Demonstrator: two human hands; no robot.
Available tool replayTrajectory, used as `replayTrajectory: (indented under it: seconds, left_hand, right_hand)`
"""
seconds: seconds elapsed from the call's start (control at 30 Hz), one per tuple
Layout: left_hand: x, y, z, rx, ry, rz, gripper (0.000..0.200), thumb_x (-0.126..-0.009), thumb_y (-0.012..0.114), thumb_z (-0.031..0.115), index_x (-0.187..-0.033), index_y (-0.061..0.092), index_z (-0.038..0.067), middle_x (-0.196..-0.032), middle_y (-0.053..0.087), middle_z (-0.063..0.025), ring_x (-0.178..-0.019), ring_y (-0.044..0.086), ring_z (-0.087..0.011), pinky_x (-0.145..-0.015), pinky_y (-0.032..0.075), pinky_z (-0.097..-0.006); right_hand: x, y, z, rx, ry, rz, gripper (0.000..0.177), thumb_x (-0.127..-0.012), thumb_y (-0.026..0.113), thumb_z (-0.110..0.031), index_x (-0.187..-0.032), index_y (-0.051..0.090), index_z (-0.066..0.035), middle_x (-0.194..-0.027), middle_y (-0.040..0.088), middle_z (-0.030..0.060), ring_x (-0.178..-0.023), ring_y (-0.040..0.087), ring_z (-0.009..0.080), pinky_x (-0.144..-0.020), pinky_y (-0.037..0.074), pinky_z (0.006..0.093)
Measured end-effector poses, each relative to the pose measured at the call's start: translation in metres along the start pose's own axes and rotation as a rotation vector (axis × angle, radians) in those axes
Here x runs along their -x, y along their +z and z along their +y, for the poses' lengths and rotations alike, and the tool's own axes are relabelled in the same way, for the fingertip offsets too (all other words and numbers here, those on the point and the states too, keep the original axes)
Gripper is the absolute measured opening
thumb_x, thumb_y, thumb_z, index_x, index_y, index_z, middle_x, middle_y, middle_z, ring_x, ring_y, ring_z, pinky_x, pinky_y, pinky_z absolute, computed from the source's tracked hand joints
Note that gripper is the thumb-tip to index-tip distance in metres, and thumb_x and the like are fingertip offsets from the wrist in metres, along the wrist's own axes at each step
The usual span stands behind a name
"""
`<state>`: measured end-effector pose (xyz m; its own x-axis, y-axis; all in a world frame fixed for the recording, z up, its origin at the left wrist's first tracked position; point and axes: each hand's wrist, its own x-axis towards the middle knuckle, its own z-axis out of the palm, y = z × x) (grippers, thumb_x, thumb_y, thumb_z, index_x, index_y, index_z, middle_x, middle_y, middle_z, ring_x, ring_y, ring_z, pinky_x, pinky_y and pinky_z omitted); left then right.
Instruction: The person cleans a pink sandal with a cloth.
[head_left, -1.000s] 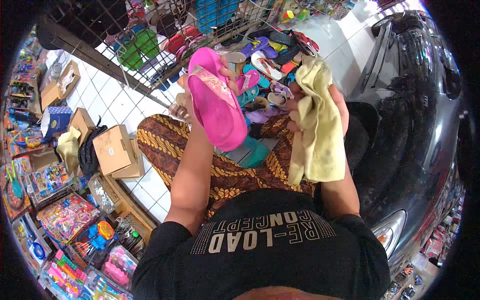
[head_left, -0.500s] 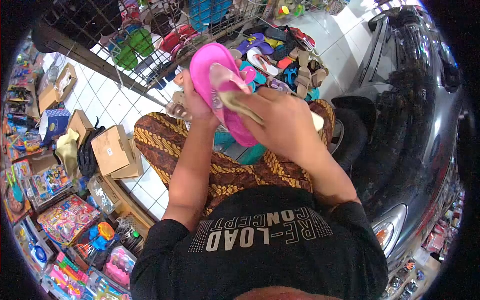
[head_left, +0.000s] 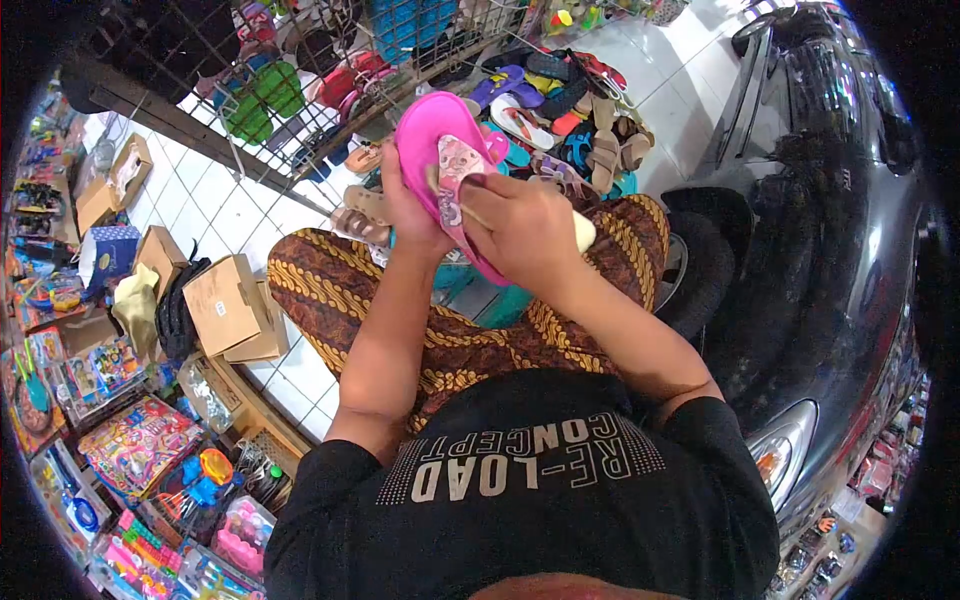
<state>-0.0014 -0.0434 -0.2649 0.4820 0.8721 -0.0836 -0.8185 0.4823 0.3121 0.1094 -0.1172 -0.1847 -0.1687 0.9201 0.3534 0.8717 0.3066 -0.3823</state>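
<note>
My left hand grips a bright pink flip-flop by its side and holds it raised above my lap. The flip-flop's wide strap has a pale pink floral pattern. Closed around what looks like a brush, my right hand is over the strap and the lower part of the flip-flop. The brush's cream end sticks out on the right of the fist. Most of the brush is hidden by my fingers, and its working end is blurred against the flip-flop.
A pile of mixed sandals lies on the white tiles ahead. Behind it, a wire rack holds more footwear. A dark car stands close on my right. Cardboard boxes and packaged toys are on the left.
My right hand has moved left and slightly down along the flip-flop with the brush, uncovering more of the floral strap. The flip-flop has shifted slightly right with my left hand.
</note>
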Motion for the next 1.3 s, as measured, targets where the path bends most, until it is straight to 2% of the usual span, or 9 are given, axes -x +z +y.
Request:
replayTrajectory:
  seconds: [0.33,0.63,0.73,0.8,0.87,0.9,0.93,1.03,1.3]
  left_hand:
    - [-0.002,-0.003,-0.003,-0.094,0.052,0.137,0.07,-0.099,0.031,0.062,-0.131,0.052,0.003,-0.116,0.064,-0.0146,-0.107,0.064,-0.0265,-0.091,0.052,-0.0432]
    - [-0.01,-0.011,0.003,-0.113,0.054,0.157,0.078,-0.098,0.023,0.062,-0.137,0.046,-0.002,-0.122,0.061,-0.0231,-0.108,0.062,-0.0369,-0.094,0.051,-0.051]
    - [-0.012,-0.014,0.019,-0.101,0.098,0.174,0.081,-0.097,0.024,0.064,-0.137,0.045,-0.003,-0.122,0.061,-0.0244,-0.108,0.062,-0.0373,-0.093,0.051,-0.051]
    - [-0.014,-0.012,0.018,0.005,0.012,0.071,0.082,-0.097,0.027,0.065,-0.139,0.04,-0.004,-0.127,0.056,-0.0225,-0.108,0.059,-0.035,-0.094,0.05,-0.0495]
    - [-0.012,-0.012,0.019,0.204,-0.178,-0.091,0.081,-0.096,0.032,0.063,-0.141,0.037,-0.004,-0.13,0.052,-0.0195,-0.11,0.056,-0.033,-0.095,0.049,-0.0482]
    - [-0.014,-0.018,0.018,0.541,-0.344,-0.248,0.083,-0.089,0.05,0.063,-0.139,0.038,-0.003,-0.133,0.05,-0.0168,-0.113,0.053,-0.0299,-0.1,0.045,-0.0496]
    - [-0.016,-0.027,0.014,0.638,-0.363,-0.262,0.082,-0.088,0.053,0.06,-0.139,0.038,-0.002,-0.133,0.049,-0.0162,-0.114,0.052,-0.0294,-0.101,0.045,-0.0494]
    - [-0.019,-0.035,0.009,0.824,-0.385,-0.274,0.079,-0.085,0.065,0.048,-0.142,0.036,0.0,-0.137,0.043,-0.0149,-0.119,0.048,-0.0283,-0.101,0.044,-0.0491]
    - [-0.015,-0.023,0.011,0.646,-0.337,-0.3,0.089,-0.087,0.054,0.063,-0.143,0.034,-0.003,-0.134,0.045,-0.0152,-0.116,0.049,-0.0276,-0.098,0.045,-0.05]
  right_hand:
    - [-0.001,0.024,0.019,0.009,-0.089,-0.083,0.01,-0.083,0.061,-0.015,-0.082,0.065,-0.006,-0.077,0.063,0.0105,-0.061,0.065,0.0327,-0.055,0.054,0.0428]
    - [0.016,-0.01,0.035,-0.089,-0.148,-0.466,0.017,-0.09,0.06,-0.02,-0.097,0.068,-0.007,-0.094,0.067,0.0118,-0.085,0.066,0.0337,-0.071,0.055,0.0424]
    - [0.033,-0.015,0.051,-0.14,-0.315,-0.467,0.021,-0.095,0.059,-0.022,-0.106,0.067,-0.006,-0.095,0.069,0.01,-0.086,0.069,0.0259,-0.072,0.056,0.0368]
    - [0.019,-0.037,0.056,-0.576,0.037,-0.667,0.028,-0.097,0.058,-0.027,-0.116,0.065,-0.007,-0.092,0.071,0.0099,-0.083,0.07,0.0222,-0.071,0.055,0.036]
    - [0.013,-0.056,0.058,-1.043,0.642,-0.813,0.035,-0.1,0.057,-0.029,-0.125,0.06,-0.005,-0.096,0.069,0.0049,-0.086,0.066,0.0153,-0.074,0.053,0.0323]
    - [0.015,-0.052,0.058,-1.281,0.655,-0.587,0.035,-0.1,0.058,-0.028,-0.128,0.057,-0.006,-0.102,0.065,0.0047,-0.09,0.063,0.0156,-0.078,0.052,0.0314]
    - [0.015,-0.047,0.058,-1.504,0.654,-0.343,0.037,-0.099,0.058,-0.027,-0.13,0.053,-0.008,-0.109,0.062,0.0045,-0.095,0.061,0.0159,-0.081,0.051,0.0306]
    - [0.023,-0.043,0.046,-1.81,0.815,-0.086,0.042,-0.098,0.058,-0.029,-0.134,0.048,-0.01,-0.122,0.057,0.0055,-0.106,0.058,0.0155,-0.09,0.048,0.0294]
    - [0.028,-0.054,0.03,-1.845,0.989,-0.124,0.041,-0.098,0.058,-0.026,-0.135,0.051,-0.008,-0.118,0.063,0.0087,-0.103,0.063,0.0191,-0.088,0.051,0.0321]
